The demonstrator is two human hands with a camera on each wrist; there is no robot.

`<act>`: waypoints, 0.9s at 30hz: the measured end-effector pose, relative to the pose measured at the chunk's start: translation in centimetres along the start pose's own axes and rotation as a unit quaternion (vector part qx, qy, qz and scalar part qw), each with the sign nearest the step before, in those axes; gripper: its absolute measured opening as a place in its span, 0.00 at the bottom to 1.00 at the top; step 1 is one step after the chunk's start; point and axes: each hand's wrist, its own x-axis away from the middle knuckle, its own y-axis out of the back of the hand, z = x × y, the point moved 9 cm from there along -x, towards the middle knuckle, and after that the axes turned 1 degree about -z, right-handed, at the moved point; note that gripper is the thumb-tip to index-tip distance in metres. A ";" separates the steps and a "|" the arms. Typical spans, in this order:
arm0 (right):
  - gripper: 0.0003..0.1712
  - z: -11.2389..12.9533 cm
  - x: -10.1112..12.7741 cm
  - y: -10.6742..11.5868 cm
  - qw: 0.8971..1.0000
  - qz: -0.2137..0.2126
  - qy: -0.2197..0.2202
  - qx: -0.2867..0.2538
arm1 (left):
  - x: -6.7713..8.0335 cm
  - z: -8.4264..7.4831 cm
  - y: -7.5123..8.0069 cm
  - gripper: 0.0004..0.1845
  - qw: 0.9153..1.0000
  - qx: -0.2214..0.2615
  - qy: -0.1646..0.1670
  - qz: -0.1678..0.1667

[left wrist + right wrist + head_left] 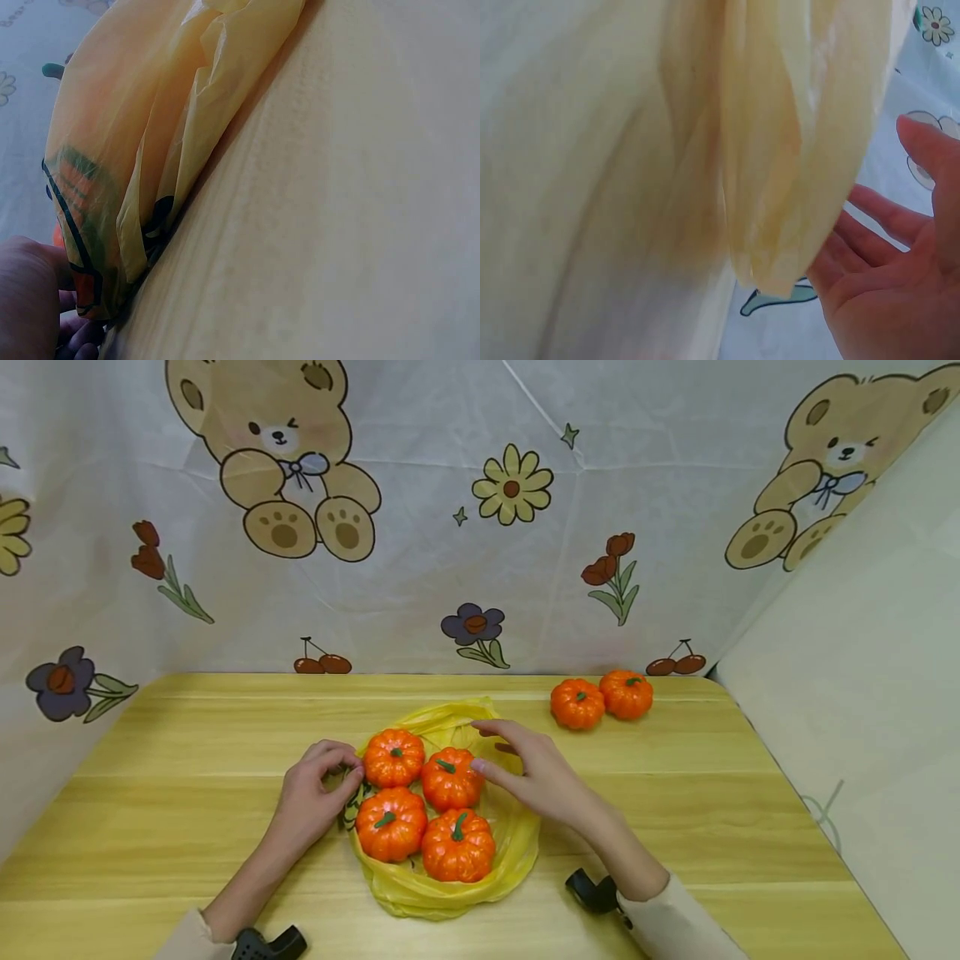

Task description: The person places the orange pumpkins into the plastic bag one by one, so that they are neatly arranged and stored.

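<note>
Yellow plastic bag (517, 847) lies spread between your hands, cradling four pumpkins (424, 806): left hand (315, 793) pinches its edge, right hand (536, 768) rests spread, fingers relaxed.

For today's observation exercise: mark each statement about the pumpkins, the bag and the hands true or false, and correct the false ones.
1. Four pumpkins lie on the yellow bag. True.
2. Three more pumpkins stand apart near the table's far edge. False: there are two pumpkins.
3. The left hand grips the bag's left edge. True.
4. The right hand holds a pumpkin in the air. False: it lies open at the bag's right side.
5. The table is wooden. True.
</note>
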 end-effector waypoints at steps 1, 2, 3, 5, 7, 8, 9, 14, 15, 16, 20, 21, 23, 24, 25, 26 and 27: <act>0.31 0.0 0.0 0.3 1.000 -0.006 0.002 0.000 | 0.0 0.0 0.0 0.03 1.000 0.001 0.000 0.000; 0.31 -0.1 -0.1 0.5 1.000 -0.012 0.003 0.000 | 0.0 0.0 0.0 0.04 1.000 0.002 0.001 0.001; 0.31 -0.2 -0.1 0.8 1.000 -0.018 0.003 0.002 | 0.0 0.1 0.0 0.04 1.000 0.003 0.002 0.001; 0.31 -0.3 -0.2 1.3 1.000 -0.027 0.005 0.002 | 0.1 0.1 0.0 0.04 1.000 0.005 0.003 0.002; 0.31 -0.5 -0.2 1.9 0.999 -0.038 0.008 0.001 | 0.1 0.1 0.0 0.03 1.000 0.006 0.004 0.004; 0.31 -0.5 -0.2 2.2 0.999 -0.043 0.010 0.001 | 0.1 0.1 0.0 0.03 1.000 0.008 0.005 0.005; 0.30 -0.6 -0.2 2.6 0.999 -0.049 0.011 0.002 | 0.1 0.1 0.0 0.03 1.000 0.008 0.005 0.005; 0.30 -1.4 -0.1 4.6 0.997 -0.075 -0.002 0.014 | 0.0 0.0 -0.1 0.04 1.000 0.007 0.005 0.005; 0.30 -1.6 0.0 5.0 0.997 -0.078 -0.006 0.017 | 0.0 0.0 -0.1 0.04 1.000 0.007 0.005 0.004; 0.31 -1.8 0.0 5.4 0.996 -0.082 -0.010 0.019 | 0.0 0.0 0.0 0.04 1.000 0.007 0.004 0.002; 0.31 -2.5 0.3 7.1 0.994 -0.103 -0.018 0.021 | 0.0 0.1 0.0 0.05 1.000 0.005 0.001 0.000; 0.30 -2.7 0.4 7.6 0.994 -0.110 -0.020 0.021 | 0.0 0.1 -0.1 0.04 1.000 0.005 0.000 0.000; 0.29 -3.3 0.6 8.6 0.991 -0.126 -0.027 0.024 | 0.0 0.1 -0.1 0.04 1.000 0.002 0.001 0.001; 0.29 -3.5 0.8 9.1 0.990 -0.134 -0.031 0.023 | 0.0 0.1 -0.1 0.04 1.000 0.002 0.001 0.001; 0.28 -3.8 0.9 9.5 0.989 -0.142 -0.034 0.027 | 0.0 0.2 -0.1 0.04 1.000 0.001 0.002 0.001; 0.28 -4.0 1.0 9.9 0.988 -0.148 -0.033 0.024 | 0.0 0.2 -0.1 0.04 1.000 0.000 0.002 0.002; 0.27 -4.2 1.1 10.2 0.987 -0.155 -0.033 0.022 | 0.0 0.2 -0.1 0.04 1.000 -0.001 0.002 0.001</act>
